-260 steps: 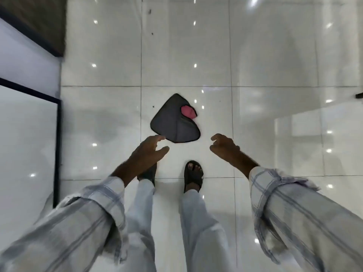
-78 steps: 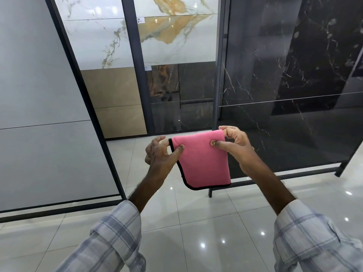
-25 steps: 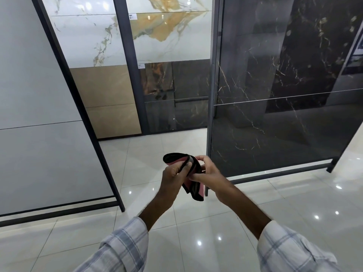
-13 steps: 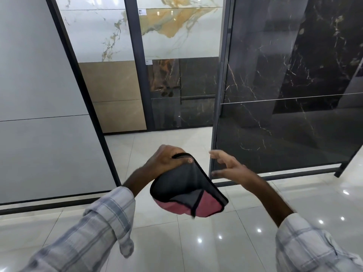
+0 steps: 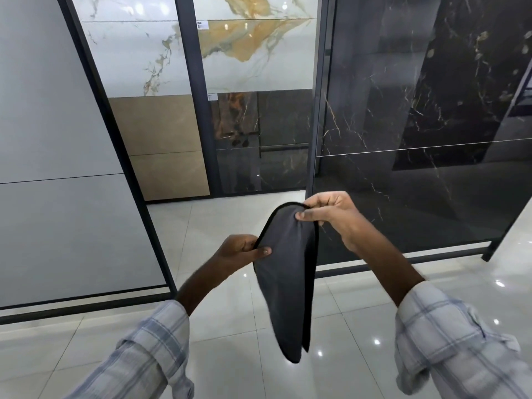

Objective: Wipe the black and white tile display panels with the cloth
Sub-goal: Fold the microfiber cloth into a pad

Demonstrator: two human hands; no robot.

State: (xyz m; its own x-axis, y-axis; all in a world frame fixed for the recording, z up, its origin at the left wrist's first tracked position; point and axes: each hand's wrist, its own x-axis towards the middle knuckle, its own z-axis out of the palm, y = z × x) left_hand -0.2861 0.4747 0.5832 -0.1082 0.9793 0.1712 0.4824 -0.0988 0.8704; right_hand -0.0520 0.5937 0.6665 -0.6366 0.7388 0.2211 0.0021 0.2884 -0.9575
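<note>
Head view. I hold the cloth [image 5: 288, 283] in mid-air above the floor [image 5: 224, 338]. It is folded double, with the grey face outward and a black-bound edge. It hangs lengthwise, and its lower end is nearest to me.

My right hand [image 5: 335, 217] has its grip closed on the top fold, with the thumb on the near face and the fingers curled behind. My left hand [image 5: 240, 251] is lower and to the left. It pinches the cloth's left edge, thumb tip on the near face.

The black panel [image 5: 417, 110] stands at the far right. It is dark with pale veins, has one horizontal seam and sits in a dark frame. The top of the cloth is in front of its lower left corner, and I cannot tell how far apart they are.

The white panel [image 5: 51, 125] stands at the left, plain and pale, also with one seam, well apart from the cloth.

Farther back, between the two panels, are white-and-gold veined tiles [image 5: 253, 53], beige tiles [image 5: 161, 145] and dark veined tiles [image 5: 273, 156].

The floor is glossy pale tile showing light spots. Checked sleeves [image 5: 149, 349] cover both my forearms.
</note>
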